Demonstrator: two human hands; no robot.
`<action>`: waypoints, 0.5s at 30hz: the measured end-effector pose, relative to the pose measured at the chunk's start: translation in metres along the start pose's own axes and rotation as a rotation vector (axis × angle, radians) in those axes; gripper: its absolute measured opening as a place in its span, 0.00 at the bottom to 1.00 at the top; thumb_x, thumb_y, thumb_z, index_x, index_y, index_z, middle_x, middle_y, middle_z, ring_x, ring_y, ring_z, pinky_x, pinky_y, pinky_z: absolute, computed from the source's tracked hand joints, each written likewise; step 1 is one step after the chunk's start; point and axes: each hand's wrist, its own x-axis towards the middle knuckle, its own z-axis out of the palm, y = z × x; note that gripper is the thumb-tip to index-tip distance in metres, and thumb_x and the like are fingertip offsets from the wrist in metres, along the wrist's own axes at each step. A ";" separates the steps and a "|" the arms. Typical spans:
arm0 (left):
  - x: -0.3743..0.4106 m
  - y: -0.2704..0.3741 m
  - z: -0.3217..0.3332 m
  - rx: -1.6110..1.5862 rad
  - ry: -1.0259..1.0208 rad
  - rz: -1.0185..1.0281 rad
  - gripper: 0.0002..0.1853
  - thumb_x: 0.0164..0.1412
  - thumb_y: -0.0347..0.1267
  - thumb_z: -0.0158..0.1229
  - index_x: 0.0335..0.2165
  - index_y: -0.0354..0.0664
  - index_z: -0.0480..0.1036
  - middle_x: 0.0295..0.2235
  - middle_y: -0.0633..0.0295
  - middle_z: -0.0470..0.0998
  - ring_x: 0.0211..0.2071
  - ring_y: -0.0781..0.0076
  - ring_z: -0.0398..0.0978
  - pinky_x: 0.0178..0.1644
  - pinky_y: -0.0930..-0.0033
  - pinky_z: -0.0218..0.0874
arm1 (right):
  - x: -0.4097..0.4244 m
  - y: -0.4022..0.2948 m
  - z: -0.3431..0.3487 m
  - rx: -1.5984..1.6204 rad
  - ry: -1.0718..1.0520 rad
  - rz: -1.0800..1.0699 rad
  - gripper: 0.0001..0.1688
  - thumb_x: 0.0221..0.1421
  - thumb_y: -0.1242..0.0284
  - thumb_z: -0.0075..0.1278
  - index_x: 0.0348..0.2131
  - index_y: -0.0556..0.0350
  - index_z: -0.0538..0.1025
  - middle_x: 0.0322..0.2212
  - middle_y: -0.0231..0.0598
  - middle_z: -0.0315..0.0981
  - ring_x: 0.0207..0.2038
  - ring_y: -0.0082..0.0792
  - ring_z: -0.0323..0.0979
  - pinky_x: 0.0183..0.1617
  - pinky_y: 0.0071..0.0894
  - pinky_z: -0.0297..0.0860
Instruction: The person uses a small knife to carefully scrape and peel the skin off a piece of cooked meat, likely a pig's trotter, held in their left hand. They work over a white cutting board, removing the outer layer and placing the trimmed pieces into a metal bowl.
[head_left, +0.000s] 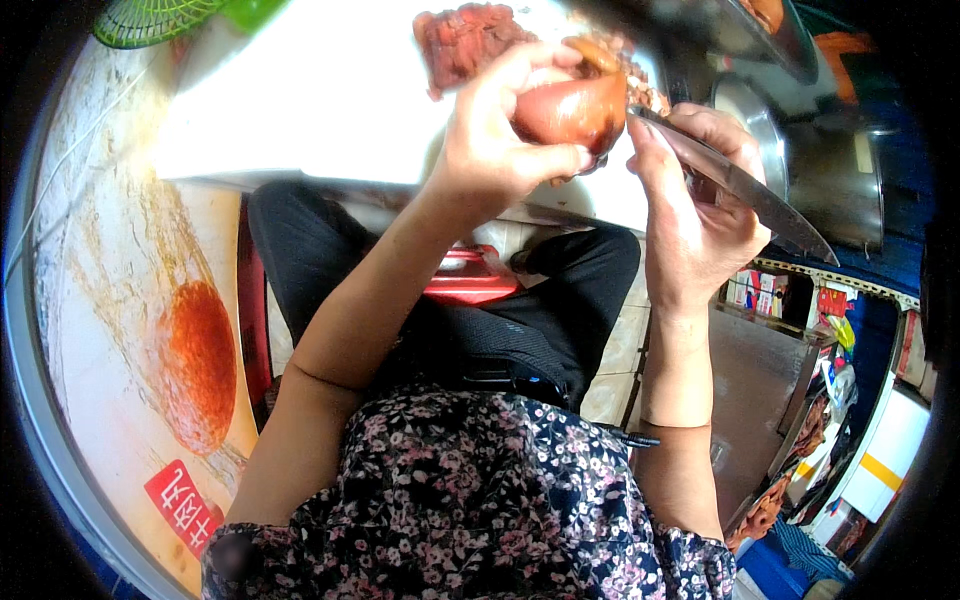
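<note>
My left hand (487, 142) grips a glossy reddish-brown piece of cooked meat (566, 112) between thumb and fingers, above a white board (315, 112). Close to its right side, my right hand (694, 187) holds a knife (750, 180), its blade slanting down to the right, away from the meat. The knife's handle is mostly hidden by my fingers. Behind my left hand a dark red slab of meat (465, 37) lies on the board. Small chopped brown pieces (649, 86) lie behind the held meat, partly covered by it.
A green plastic basket (154, 19) stands at the far left. Metal pots (836, 184) are at the right, beyond my right hand. Below them are a metal cabinet (750, 375) and packets (832, 300). A red plastic object (472, 281) sits between my legs, under the board's edge.
</note>
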 end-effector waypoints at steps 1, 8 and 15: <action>0.000 -0.001 0.000 0.030 -0.002 0.018 0.40 0.44 0.17 0.71 0.57 0.35 0.65 0.47 0.53 0.77 0.46 0.69 0.77 0.49 0.69 0.73 | 0.000 -0.001 -0.001 0.032 0.000 0.038 0.10 0.48 0.84 0.64 0.31 0.65 0.77 0.30 0.40 0.77 0.31 0.28 0.74 0.34 0.23 0.70; 0.000 0.006 0.005 0.061 0.002 -0.007 0.39 0.45 0.15 0.66 0.57 0.35 0.64 0.46 0.54 0.77 0.46 0.69 0.77 0.53 0.68 0.69 | -0.003 -0.006 -0.016 0.002 -0.206 0.058 0.14 0.49 0.84 0.62 0.37 0.65 0.78 0.34 0.42 0.77 0.33 0.29 0.75 0.34 0.24 0.71; 0.003 0.005 0.007 0.180 -0.030 0.095 0.37 0.50 0.13 0.61 0.60 0.33 0.62 0.44 0.53 0.78 0.46 0.68 0.77 0.53 0.67 0.68 | -0.007 -0.019 -0.018 -0.526 -0.700 -0.214 0.41 0.44 0.81 0.56 0.60 0.38 0.72 0.33 0.42 0.74 0.24 0.44 0.76 0.29 0.39 0.75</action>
